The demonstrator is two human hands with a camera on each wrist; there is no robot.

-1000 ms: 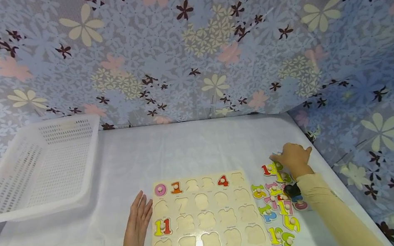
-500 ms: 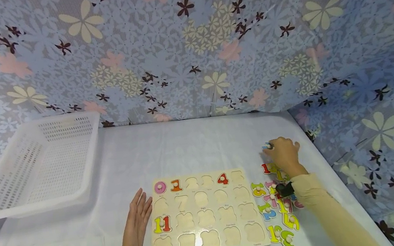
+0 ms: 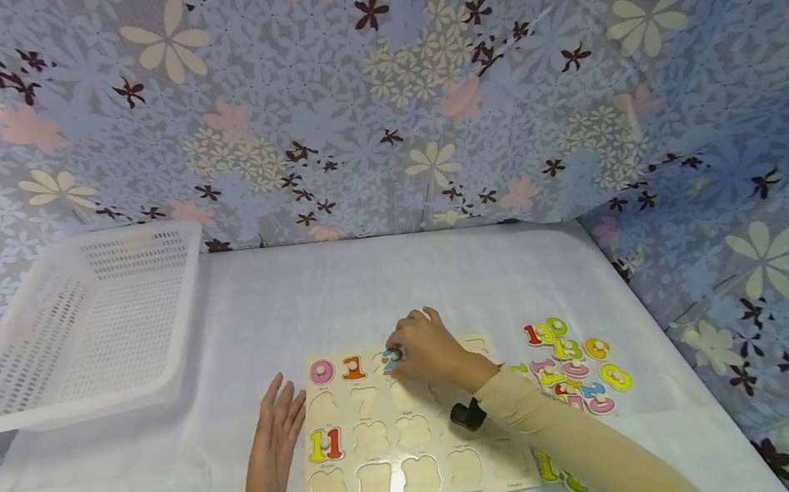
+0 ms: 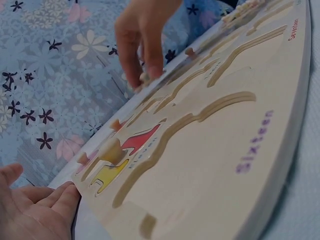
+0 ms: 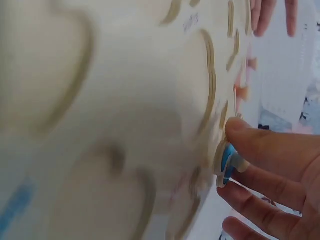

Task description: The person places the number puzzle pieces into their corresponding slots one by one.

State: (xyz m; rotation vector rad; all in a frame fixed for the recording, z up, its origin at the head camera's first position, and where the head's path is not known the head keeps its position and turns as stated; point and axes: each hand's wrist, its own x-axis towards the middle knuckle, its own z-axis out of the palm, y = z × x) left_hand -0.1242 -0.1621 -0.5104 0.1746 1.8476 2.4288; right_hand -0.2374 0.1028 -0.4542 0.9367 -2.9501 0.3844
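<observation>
In the head view my right hand (image 3: 430, 350) pinches a blue number 2 puzzle piece (image 3: 389, 359) over the top row of the wooden number board (image 3: 351, 464). In the right wrist view, thumb and fingers grip this blue piece (image 5: 227, 162) at its edge and knob, tilted close to the board surface. My left hand (image 3: 275, 431) lies with straight fingers along the board's left edge. Seated in the board are a pink 0 (image 3: 321, 371), an orange 1 (image 3: 354, 368) and a yellow-and-red 11 (image 3: 326, 445). My right hand and forearm hide part of the board's right side.
Several loose number pieces (image 3: 568, 350) lie in a heap right of the board, partly behind my right sleeve (image 3: 581, 438). A white plastic basket (image 3: 174, 344) stands at the left on the white-covered table (image 3: 340, 287). Flowered cloth (image 3: 314, 106) hangs behind.
My right hand has picked the blue 2 from the pile's far end and carried it left to the board's top row. My left hand has stayed by the board.
</observation>
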